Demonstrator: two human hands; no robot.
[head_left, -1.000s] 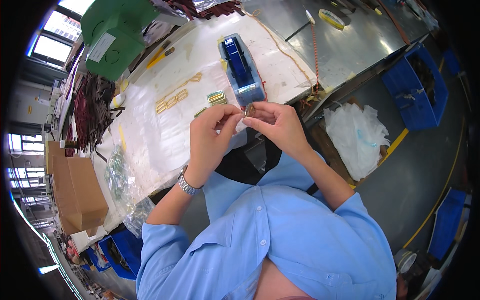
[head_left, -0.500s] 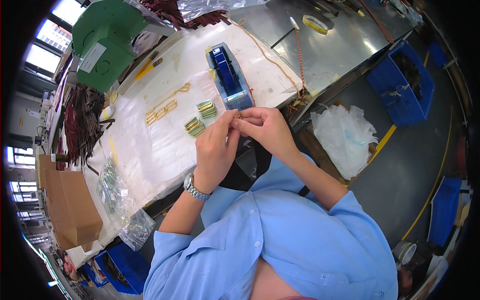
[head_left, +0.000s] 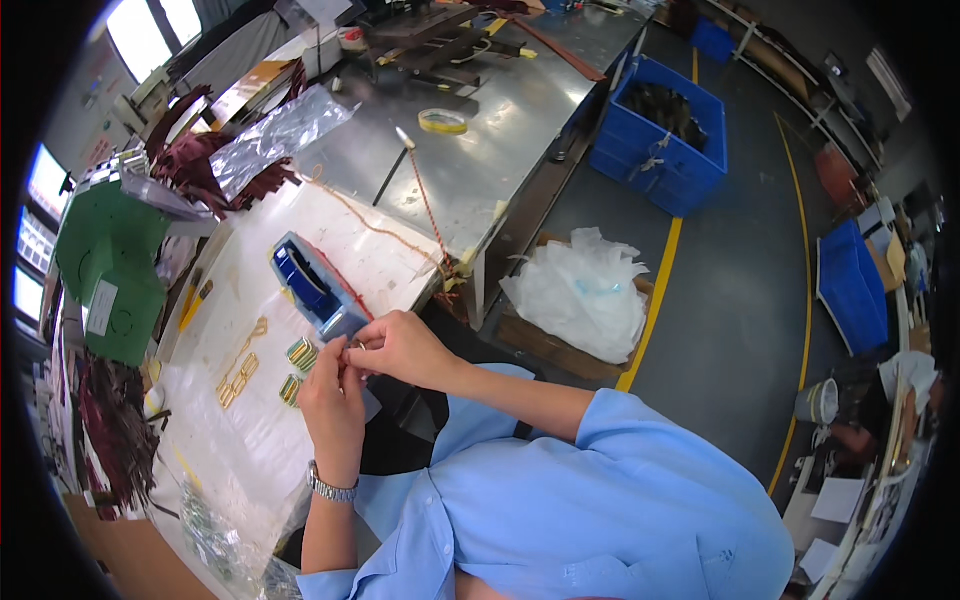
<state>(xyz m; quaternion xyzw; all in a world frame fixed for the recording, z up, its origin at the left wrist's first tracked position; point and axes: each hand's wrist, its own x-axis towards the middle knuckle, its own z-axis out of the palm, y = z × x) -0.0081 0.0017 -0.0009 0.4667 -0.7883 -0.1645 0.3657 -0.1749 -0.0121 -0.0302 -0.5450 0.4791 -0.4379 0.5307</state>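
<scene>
My left hand (head_left: 334,405), with a metal watch on its wrist, and my right hand (head_left: 412,350) meet at the near end of a blue tape dispenser (head_left: 308,283). Fingers of both are pinched together, and whatever small thing lies between them is mostly hidden. Just left of the fingertips sit two small bundles of gold-and-green metal buckles, one farther bundle (head_left: 302,353) and one nearer bundle (head_left: 290,390), partly behind my left hand. Loose gold buckles (head_left: 238,381) lie in a row farther left on white sheeting.
A green machine (head_left: 115,265) and dark red strips (head_left: 112,430) stand along the table's left. A tape roll (head_left: 443,121) lies on the metal tabletop. Right of the table are a box of white sheeting (head_left: 580,295) and a blue bin (head_left: 665,135) on the floor.
The view has swung to the right, so the table and hands appear farther left and lower. Both hands stay pinched together beside the dispenser's near end.
</scene>
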